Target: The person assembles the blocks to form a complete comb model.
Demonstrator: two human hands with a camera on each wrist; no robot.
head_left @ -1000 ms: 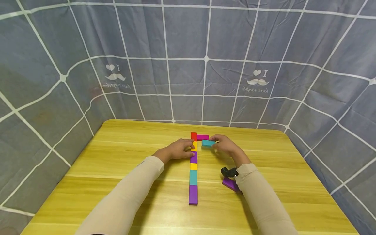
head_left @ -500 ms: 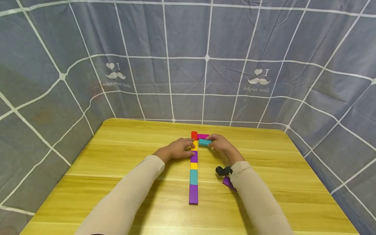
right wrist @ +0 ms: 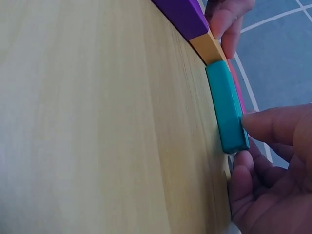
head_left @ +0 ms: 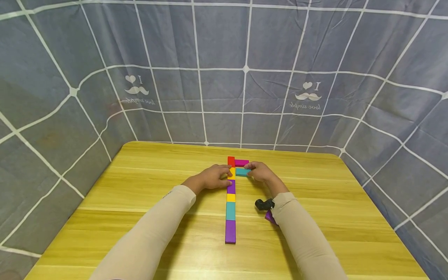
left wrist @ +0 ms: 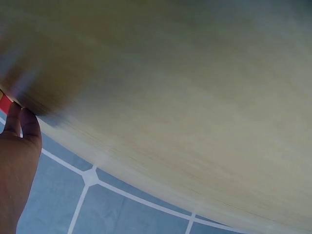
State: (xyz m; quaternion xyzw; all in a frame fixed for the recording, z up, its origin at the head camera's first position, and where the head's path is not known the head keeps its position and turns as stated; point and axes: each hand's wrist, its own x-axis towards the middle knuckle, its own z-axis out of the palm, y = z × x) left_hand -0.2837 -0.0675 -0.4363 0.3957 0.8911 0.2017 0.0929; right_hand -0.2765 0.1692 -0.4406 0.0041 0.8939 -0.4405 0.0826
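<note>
My right hand [head_left: 263, 174] pinches the right end of a teal block [head_left: 242, 172]. The block lies crosswise, its left end right at the side of a yellow block [head_left: 232, 174] in a column of coloured blocks. My left hand [head_left: 213, 177] reaches in from the left, fingertips on the yellow block and thumb on the purple block [head_left: 231, 188] below it. A red block [head_left: 231, 161] tops the column, and a magenta block [head_left: 242, 163] extends right from it. In the right wrist view, the thumb touches one side of the teal block [right wrist: 226, 107], fingers at its near end.
Down the column follow a small yellow block [head_left: 231, 198], a teal one [head_left: 230, 210] and a long purple one [head_left: 230, 232]. Another purple block [head_left: 270, 217] lies partly under my right sleeve, near a black wrist device [head_left: 264, 204]. A grey-blue gridded curtain [head_left: 224, 93] surrounds the wooden table [head_left: 140, 217].
My right hand has moved left with the teal block, bringing it from a gap right of the column to the yellow block's side, just below the magenta block. The left hand has stayed put.
</note>
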